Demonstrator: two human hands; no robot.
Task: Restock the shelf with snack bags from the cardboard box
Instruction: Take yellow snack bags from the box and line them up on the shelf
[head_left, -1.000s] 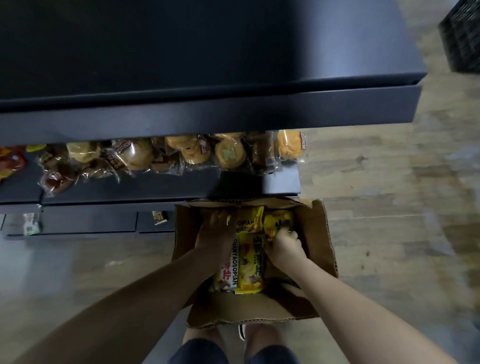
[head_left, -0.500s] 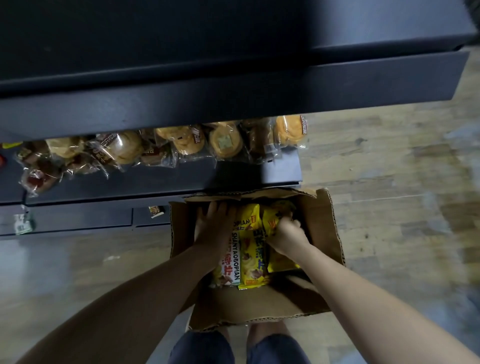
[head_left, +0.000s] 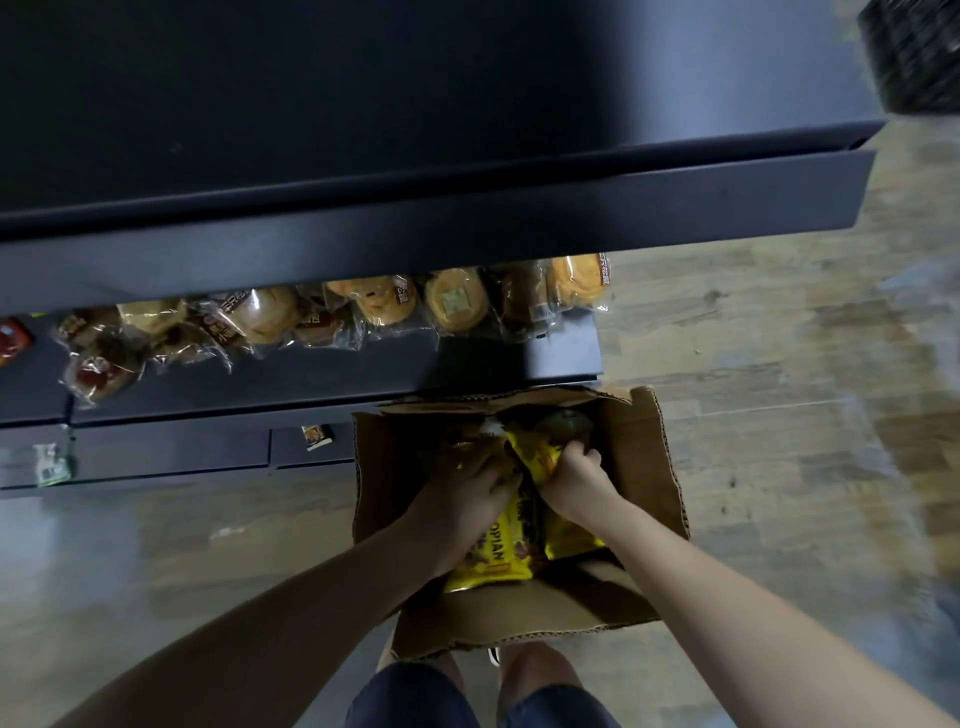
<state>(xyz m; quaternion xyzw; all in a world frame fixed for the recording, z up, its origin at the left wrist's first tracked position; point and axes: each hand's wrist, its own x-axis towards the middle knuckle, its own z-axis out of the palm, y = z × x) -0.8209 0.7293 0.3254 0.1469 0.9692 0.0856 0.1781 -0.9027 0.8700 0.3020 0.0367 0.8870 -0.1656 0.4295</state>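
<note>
Right hand (head_left: 574, 475): fingers curled tight round the upper end of a yellow snack bag (head_left: 540, 460), bunching the wrapper. Left hand (head_left: 467, 491): pressed against the left side of the same cluster of yellow bags (head_left: 498, 558), fingers bent round their edge, gripping. Both hands down inside the open cardboard box (head_left: 652, 467), wrists close together, forearms reaching in from the near side. Yellow bags standing on edge in the middle of the box, printed lettering partly readable on the nearest one, upper ends blurred. Box on the wooden floor (head_left: 753, 338), flaps spread outward, far flap touching or just beside the base of the dark shelf unit (head_left: 415, 228). Wrapped buns (head_left: 457, 306) in clear plastic lined along the lower shelf, directly beyond the box. Small price tag (head_left: 317, 435) on the shelf front, left of the box. Knees in dark shorts (head_left: 415, 696) at the bottom edge, just behind the near flap.
</note>
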